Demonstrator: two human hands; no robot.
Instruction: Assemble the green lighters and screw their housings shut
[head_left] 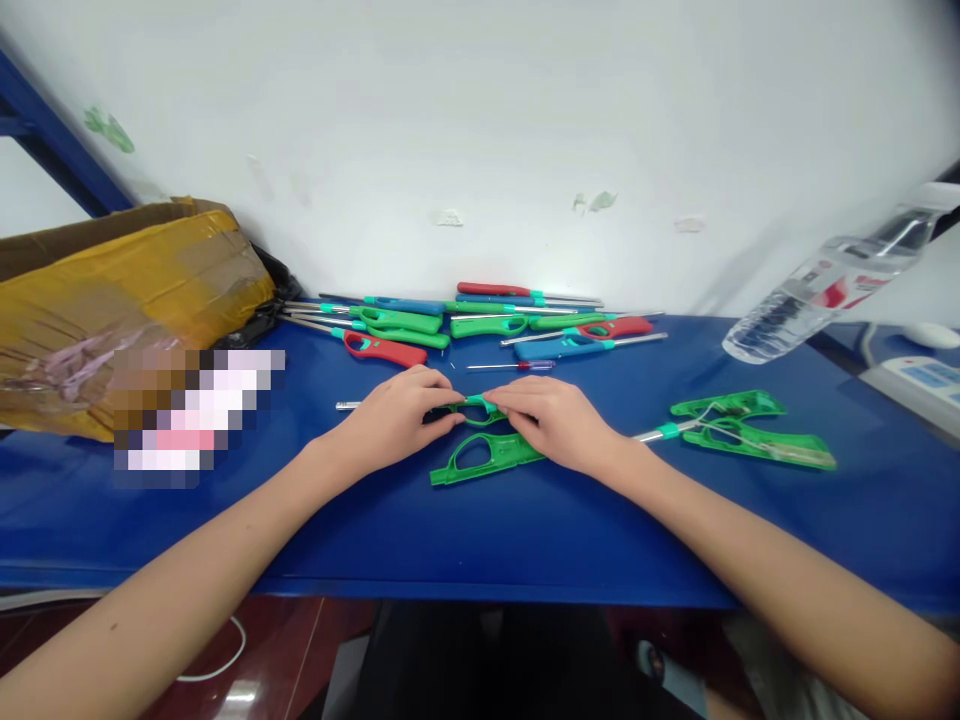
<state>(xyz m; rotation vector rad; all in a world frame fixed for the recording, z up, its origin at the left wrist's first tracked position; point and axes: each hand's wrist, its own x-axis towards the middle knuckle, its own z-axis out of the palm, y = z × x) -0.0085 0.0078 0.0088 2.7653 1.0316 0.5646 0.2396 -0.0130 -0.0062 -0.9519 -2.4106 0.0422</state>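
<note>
In the middle of the frame, the left hand [405,415] and right hand [559,420] both pinch a green lighter [491,408] in their grip. A loose green half [516,450] lies just below, on the blue table [525,545]. A water bottle [832,280] is at upper right.

Held lighter [491,407]: is showing green and teal. Loose half-shell [517,448]: is showing plain green. Opened lighter [784,443]: is displaying green halves, a teal collar, a silvery tube. Screwdriver [538,366]: is showing purple and red. Carton [142,270]: is showing yellow tape over brown. Bottle [832,285]: is bearing a red-and-white label. Desk [525,550]: is showing solid blue.
</note>
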